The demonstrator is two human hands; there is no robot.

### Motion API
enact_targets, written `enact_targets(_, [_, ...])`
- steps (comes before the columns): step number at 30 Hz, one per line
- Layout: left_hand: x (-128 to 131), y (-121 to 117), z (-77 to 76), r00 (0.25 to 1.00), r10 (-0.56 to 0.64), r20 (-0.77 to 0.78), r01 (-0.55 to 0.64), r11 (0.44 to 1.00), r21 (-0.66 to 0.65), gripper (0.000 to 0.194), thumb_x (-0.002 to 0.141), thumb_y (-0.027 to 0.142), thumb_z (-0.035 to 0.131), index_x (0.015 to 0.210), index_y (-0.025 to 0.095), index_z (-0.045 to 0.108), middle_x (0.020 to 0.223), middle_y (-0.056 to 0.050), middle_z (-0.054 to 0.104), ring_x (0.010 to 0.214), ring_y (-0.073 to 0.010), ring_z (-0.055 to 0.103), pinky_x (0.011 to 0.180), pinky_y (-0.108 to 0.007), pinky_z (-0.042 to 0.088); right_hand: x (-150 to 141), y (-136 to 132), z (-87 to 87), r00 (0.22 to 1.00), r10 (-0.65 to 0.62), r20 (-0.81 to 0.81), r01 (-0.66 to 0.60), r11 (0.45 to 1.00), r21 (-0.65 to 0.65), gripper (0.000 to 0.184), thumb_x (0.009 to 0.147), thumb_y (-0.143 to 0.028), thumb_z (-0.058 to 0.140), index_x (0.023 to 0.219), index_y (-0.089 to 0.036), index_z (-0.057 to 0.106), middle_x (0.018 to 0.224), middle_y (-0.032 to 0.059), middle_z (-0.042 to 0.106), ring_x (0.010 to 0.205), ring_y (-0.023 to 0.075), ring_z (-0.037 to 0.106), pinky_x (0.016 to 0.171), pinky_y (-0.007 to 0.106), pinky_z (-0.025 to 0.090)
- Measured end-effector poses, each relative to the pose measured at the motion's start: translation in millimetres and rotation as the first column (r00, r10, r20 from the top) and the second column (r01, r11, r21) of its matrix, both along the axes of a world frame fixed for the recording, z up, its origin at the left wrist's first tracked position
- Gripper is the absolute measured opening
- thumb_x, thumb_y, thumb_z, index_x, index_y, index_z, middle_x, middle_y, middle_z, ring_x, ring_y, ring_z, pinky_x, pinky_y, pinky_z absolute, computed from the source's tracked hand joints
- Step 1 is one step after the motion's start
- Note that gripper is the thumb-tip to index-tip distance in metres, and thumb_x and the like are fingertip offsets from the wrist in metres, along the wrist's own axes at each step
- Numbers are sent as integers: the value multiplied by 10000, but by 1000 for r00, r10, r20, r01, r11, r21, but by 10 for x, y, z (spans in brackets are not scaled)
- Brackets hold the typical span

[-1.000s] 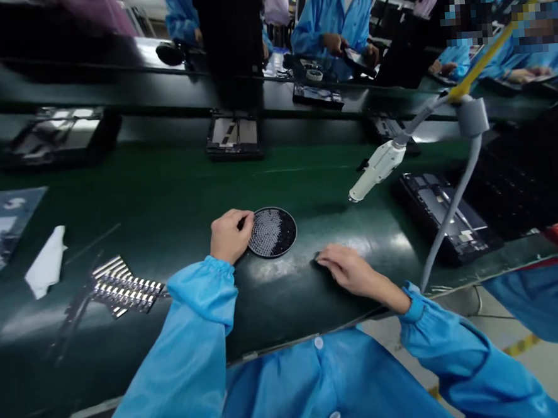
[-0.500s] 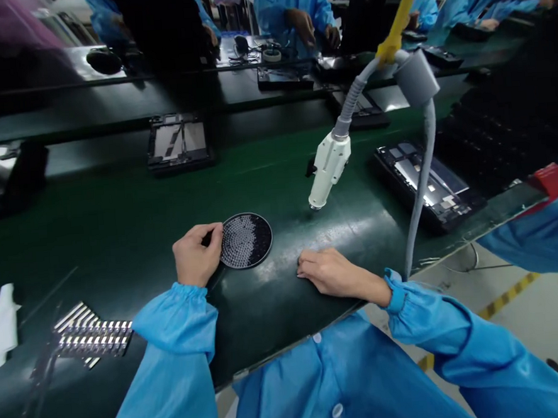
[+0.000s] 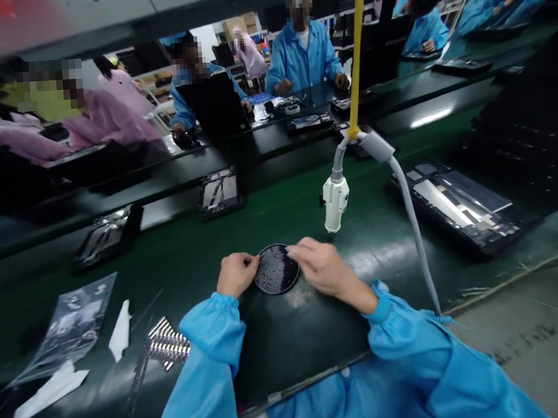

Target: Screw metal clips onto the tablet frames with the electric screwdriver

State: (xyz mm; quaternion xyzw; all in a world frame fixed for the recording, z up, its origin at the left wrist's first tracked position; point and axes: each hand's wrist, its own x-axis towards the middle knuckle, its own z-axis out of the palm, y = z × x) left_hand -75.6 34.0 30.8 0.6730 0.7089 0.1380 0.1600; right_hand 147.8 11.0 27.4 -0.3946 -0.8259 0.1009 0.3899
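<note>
A round black screw tray (image 3: 277,271), dotted with small screws, lies on the green conveyor belt (image 3: 191,252) in front of me. My left hand (image 3: 236,273) is curled and pinches the tray's left rim. My right hand (image 3: 316,266) rests at the tray's right rim with its fingers bent over the edge, touching it. A white electric screwdriver (image 3: 335,202) hangs on a grey hose (image 3: 415,226) just above and behind my right hand.
Strips of metal parts (image 3: 167,347), white paper scraps (image 3: 120,329) and a plastic bag (image 3: 71,322) lie at the left. Open device chassis (image 3: 463,204) sits at the right, others (image 3: 219,192) farther back. Several people in blue and pink coats work across the line.
My right hand moved from the bare belt to the tray's right rim. The view lifted and swung, and the hanging screwdriver now sits upright above the tray.
</note>
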Motion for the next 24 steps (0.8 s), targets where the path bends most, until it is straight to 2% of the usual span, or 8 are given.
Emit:
enact_targets(3, [124, -53, 35, 1000, 14, -15, -15, 999, -38, 305, 814, 336, 523, 642, 170, 713, 652, -101, 702, 691, -228, 658, 635, -302, 401, 424, 116, 85, 869, -312, -385, 393, 907, 153, 202, 893, -257, 573, 1077, -226, 648, 938, 95, 639, 818, 209, 632, 687, 345, 526])
enact_targets(5, [267, -74, 44, 1000, 10, -14, -11, 998, -62, 289, 815, 279, 519, 635, 158, 711, 661, -109, 704, 695, -220, 662, 638, -298, 394, 669, 274, 131, 734, -440, -518, 578, 804, 136, 496, 782, -349, 717, 1236, -218, 565, 1147, 140, 601, 1027, 277, 611, 778, 414, 546])
enact_targets(6, [360, -81, 45, 1000, 0, -12, -1, 997, -75, 283, 811, 253, 518, 626, 155, 709, 659, -111, 704, 690, -215, 663, 635, -295, 391, 753, 377, 143, 705, -456, -543, 590, 803, 92, 680, 725, -392, 763, 1322, -210, 492, 1252, 158, 562, 1136, 306, 572, 840, 449, 539])
enact_targets(9, [708, -120, 31, 998, -55, 2, 55, 992, -112, 253, 778, 188, 527, 607, 152, 710, 652, -110, 706, 676, -200, 664, 624, -288, 384, 858, 735, 140, 742, -375, -555, 361, 922, -140, 911, 647, -450, 798, 1411, -172, 385, 1314, 176, 565, 1197, 321, 564, 929, 484, 509])
enact_targets(12, [1066, -214, 1, 990, -135, 36, 139, 981, -138, 260, 779, 187, 523, 620, 156, 727, 643, -102, 708, 662, -185, 665, 616, -282, 388, 884, 1000, 99, 777, -312, -546, 112, 923, -368, 595, 678, -429, 761, 1160, -111, 616, 1064, 159, 701, 962, 297, 682, 832, 446, 552])
enact_targets(15, [1218, -255, -27, 968, -231, 94, 243, 957, -156, 346, 849, 314, 498, 651, 175, 747, 649, -88, 714, 657, -181, 668, 622, -277, 415, 1005, 1054, 32, 742, -349, -572, 78, 893, -443, 360, 697, -399, 732, 923, -124, 685, 882, 137, 730, 742, 275, 716, 683, 416, 578])
enact_targets(20, [609, 116, 88, 976, -194, -104, 184, 978, -95, 281, 843, 298, 501, 948, 223, 750, 979, -56, 751, 904, -184, 697, 816, -239, 494, 1383, 898, -136, 697, -365, -618, 149, 916, -372, 195, 701, -279, 726, 886, -223, 694, 822, 131, 735, 588, 274, 691, 574, 428, 561])
enact_targets(24, [-168, 662, 359, 930, -75, -359, 73, 997, -18, 438, 722, 80, 462, 1108, 75, 668, 1180, -219, 667, 1123, -323, 634, 995, -444, 449, 1448, 862, -192, 705, -340, -622, 140, 927, -347, 158, 693, -251, 681, 845, -212, 669, 786, 84, 737, 631, 245, 698, 616, 396, 575])
